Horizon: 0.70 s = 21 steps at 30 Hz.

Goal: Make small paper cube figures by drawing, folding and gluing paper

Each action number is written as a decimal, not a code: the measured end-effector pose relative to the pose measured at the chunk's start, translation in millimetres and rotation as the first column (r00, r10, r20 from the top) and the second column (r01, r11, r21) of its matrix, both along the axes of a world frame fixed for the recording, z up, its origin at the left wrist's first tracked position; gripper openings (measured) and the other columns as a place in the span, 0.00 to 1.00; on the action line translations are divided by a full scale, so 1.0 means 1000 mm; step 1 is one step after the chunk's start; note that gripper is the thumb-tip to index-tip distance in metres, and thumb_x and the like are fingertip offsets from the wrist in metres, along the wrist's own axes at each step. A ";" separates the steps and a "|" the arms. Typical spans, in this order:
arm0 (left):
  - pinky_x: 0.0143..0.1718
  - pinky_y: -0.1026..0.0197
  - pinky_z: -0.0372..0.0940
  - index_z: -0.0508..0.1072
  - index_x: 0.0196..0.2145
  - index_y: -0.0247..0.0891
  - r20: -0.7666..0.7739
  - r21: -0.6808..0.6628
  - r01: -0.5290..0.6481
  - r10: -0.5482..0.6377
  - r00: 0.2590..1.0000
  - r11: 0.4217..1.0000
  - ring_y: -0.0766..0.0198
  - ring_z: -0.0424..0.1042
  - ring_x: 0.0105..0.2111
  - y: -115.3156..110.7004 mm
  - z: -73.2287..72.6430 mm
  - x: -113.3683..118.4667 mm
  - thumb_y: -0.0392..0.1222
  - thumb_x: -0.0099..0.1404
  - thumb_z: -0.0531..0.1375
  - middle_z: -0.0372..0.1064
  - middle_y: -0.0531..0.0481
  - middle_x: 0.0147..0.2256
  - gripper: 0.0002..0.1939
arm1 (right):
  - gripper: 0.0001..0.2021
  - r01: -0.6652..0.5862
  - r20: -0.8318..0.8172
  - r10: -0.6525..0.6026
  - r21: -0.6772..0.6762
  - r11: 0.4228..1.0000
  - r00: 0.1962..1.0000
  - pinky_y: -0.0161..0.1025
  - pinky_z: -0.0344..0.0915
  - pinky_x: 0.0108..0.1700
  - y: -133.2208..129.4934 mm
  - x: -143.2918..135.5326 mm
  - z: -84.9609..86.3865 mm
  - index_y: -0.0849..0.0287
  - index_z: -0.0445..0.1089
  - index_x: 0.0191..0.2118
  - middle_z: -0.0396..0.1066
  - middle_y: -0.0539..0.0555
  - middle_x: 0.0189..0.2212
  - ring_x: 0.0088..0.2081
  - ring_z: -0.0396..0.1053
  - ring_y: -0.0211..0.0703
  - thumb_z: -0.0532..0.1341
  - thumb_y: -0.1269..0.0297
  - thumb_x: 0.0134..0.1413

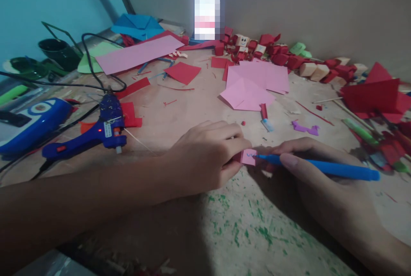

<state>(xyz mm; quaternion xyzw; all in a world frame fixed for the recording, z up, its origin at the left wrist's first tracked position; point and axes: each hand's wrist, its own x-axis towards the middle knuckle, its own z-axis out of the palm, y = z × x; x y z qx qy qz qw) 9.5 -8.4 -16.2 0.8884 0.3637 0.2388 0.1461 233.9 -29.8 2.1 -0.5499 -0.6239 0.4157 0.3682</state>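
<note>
Between its thumb and fingers, my left hand (pixel 212 156) pinches a small pink paper box (pixel 249 161). Blue curved marks show on the face of the box turned toward me. My right hand (pixel 321 181) is closed round a blue pen (pixel 340 169), which lies nearly level. The pen's tip touches the marked face, at its right side. Beyond my hands lie a purple paper bow (pixel 305 128) and a small red and light-blue piece (pixel 266 118). The fingertips of my left hand are partly hidden behind the box.
A blue glue gun (pixel 109 126) with a lit red light and a black cord lies left, by a blue and white device (pixel 35 124). Pink paper sheets (pixel 253 83) and red scraps (pixel 183 73) lie farther back. Several red and wooden blocks (pixel 311 70) line the wall.
</note>
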 end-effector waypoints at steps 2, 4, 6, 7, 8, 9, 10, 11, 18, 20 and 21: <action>0.44 0.57 0.63 0.77 0.43 0.39 0.004 0.006 -0.002 0.002 1.000 1.000 0.58 0.71 0.42 0.000 0.000 0.000 0.38 0.68 0.59 0.74 0.49 0.41 0.08 | 0.05 -0.006 0.013 0.006 0.012 1.000 1.000 0.33 0.73 0.32 -0.001 0.000 0.000 0.52 0.77 0.33 0.81 0.50 0.32 0.33 0.78 0.42 0.68 0.59 0.58; 0.44 0.57 0.63 0.77 0.43 0.38 0.005 0.013 -0.003 0.003 1.000 1.000 0.58 0.71 0.42 0.000 -0.001 0.000 0.38 0.68 0.59 0.74 0.49 0.41 0.08 | 0.05 -0.018 0.054 0.016 0.027 0.999 0.998 0.33 0.73 0.32 -0.001 0.000 0.000 0.52 0.77 0.33 0.81 0.50 0.32 0.33 0.78 0.42 0.68 0.59 0.58; 0.44 0.56 0.63 0.77 0.43 0.38 0.003 0.015 -0.001 0.001 1.000 1.000 0.58 0.71 0.42 0.000 -0.001 0.000 0.38 0.68 0.59 0.74 0.49 0.41 0.08 | 0.04 -0.040 0.106 0.035 0.040 0.998 0.994 0.32 0.72 0.30 -0.001 0.000 0.000 0.51 0.78 0.34 0.81 0.49 0.32 0.32 0.78 0.41 0.67 0.60 0.58; 0.44 0.56 0.63 0.77 0.43 0.38 0.001 0.015 -0.001 0.001 1.000 1.000 0.58 0.71 0.42 0.000 -0.001 0.000 0.38 0.68 0.59 0.74 0.49 0.41 0.08 | 0.04 -0.047 0.122 0.040 0.047 0.998 0.992 0.32 0.72 0.29 -0.001 0.000 0.000 0.51 0.78 0.34 0.81 0.49 0.31 0.31 0.78 0.41 0.67 0.60 0.58; 0.44 0.56 0.63 0.77 0.43 0.38 -0.002 0.016 -0.001 0.001 1.000 1.000 0.58 0.71 0.42 0.000 -0.001 0.000 0.38 0.68 0.59 0.74 0.49 0.41 0.08 | 0.03 -0.052 0.132 0.045 0.052 0.997 0.990 0.31 0.72 0.29 -0.001 0.000 0.000 0.51 0.78 0.34 0.81 0.49 0.31 0.31 0.78 0.41 0.67 0.61 0.58; 0.44 0.56 0.63 0.77 0.42 0.38 -0.003 0.016 -0.002 0.002 1.000 1.000 0.58 0.71 0.42 0.000 -0.001 0.000 0.38 0.68 0.59 0.73 0.49 0.41 0.08 | 0.03 -0.056 0.138 0.048 0.058 0.997 0.989 0.31 0.72 0.29 -0.001 0.000 0.001 0.51 0.78 0.34 0.81 0.48 0.32 0.31 0.78 0.40 0.67 0.61 0.58; 0.44 0.56 0.64 0.77 0.42 0.38 -0.005 0.013 -0.003 0.003 1.000 1.000 0.58 0.71 0.42 0.000 -0.001 0.000 0.38 0.69 0.58 0.73 0.49 0.41 0.08 | 0.02 -0.062 0.145 0.053 0.059 0.996 0.988 0.31 0.73 0.30 -0.001 0.000 0.001 0.50 0.78 0.35 0.81 0.48 0.32 0.32 0.78 0.40 0.67 0.61 0.58; 0.44 0.56 0.64 0.77 0.42 0.38 -0.007 0.010 -0.001 0.001 1.000 1.000 0.58 0.71 0.42 -0.001 -0.001 0.001 0.38 0.69 0.58 0.73 0.49 0.41 0.08 | 0.02 -0.067 0.154 0.057 0.059 0.996 0.986 0.30 0.73 0.31 -0.001 0.000 0.002 0.50 0.78 0.35 0.81 0.48 0.33 0.32 0.78 0.40 0.67 0.61 0.58; 0.44 0.56 0.64 0.77 0.43 0.38 -0.003 0.008 -0.007 0.007 1.000 1.000 0.59 0.71 0.42 -0.001 -0.001 0.000 0.39 0.69 0.58 0.73 0.49 0.41 0.08 | 0.02 -0.063 0.194 0.048 0.071 0.996 0.980 0.28 0.72 0.30 -0.002 -0.003 0.004 0.49 0.79 0.34 0.81 0.46 0.32 0.31 0.78 0.39 0.68 0.60 0.57; 0.44 0.56 0.64 0.77 0.43 0.38 -0.006 0.004 -0.005 0.005 1.000 1.000 0.59 0.71 0.42 -0.001 -0.001 0.000 0.38 0.69 0.58 0.73 0.49 0.41 0.08 | 0.03 -0.051 0.200 0.037 0.068 0.996 0.979 0.28 0.72 0.30 -0.002 -0.004 0.004 0.49 0.79 0.34 0.81 0.46 0.32 0.31 0.77 0.39 0.68 0.60 0.56; 0.44 0.56 0.64 0.77 0.42 0.38 -0.008 0.001 -0.004 0.004 1.000 1.000 0.59 0.70 0.42 0.000 -0.001 0.000 0.38 0.69 0.58 0.73 0.49 0.41 0.08 | 0.03 -0.045 0.201 0.031 0.064 0.997 0.979 0.29 0.72 0.30 -0.002 -0.004 0.004 0.50 0.79 0.34 0.81 0.46 0.32 0.31 0.77 0.39 0.68 0.60 0.56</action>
